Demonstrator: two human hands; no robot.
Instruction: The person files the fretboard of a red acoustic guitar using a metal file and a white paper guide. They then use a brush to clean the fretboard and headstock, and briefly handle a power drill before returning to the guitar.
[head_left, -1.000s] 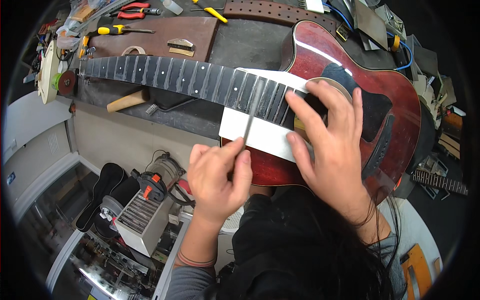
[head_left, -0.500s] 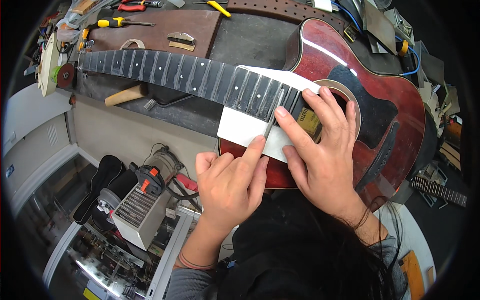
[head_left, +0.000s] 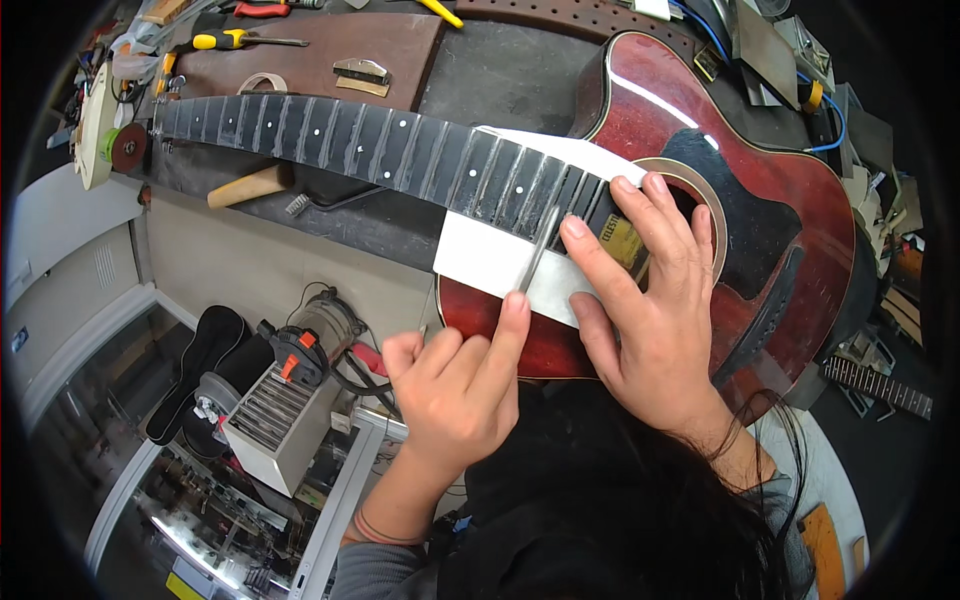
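A dark red acoustic guitar (head_left: 815,210) lies face up, its black fingerboard (head_left: 340,138) stretching to the left. Under the fingerboard's end, a white sheet (head_left: 480,255) covers part of the top. My left hand (head_left: 455,390) is closed on the near end of a slim metal file (head_left: 540,248), index finger extended along it. The file lies across the fingerboard's near edge, by the last frets. My right hand (head_left: 655,310) rests with spread fingers beside the soundhole (head_left: 684,196), its index fingertip at the fingerboard's end, close to the file.
On the dark bench (head_left: 500,70) beyond the neck lie a yellow-handled screwdriver (head_left: 220,40), a small fret-like block (head_left: 361,77) and a tape roll (head_left: 264,83). A wooden handle (head_left: 250,187) and a wire brush (head_left: 298,205) sit below the neck. A machine (head_left: 300,350) stands lower left.
My left hand has drawn the file toward me, so its tip sits nearer the fingerboard's near edge. My right hand stays almost in place on the guitar.
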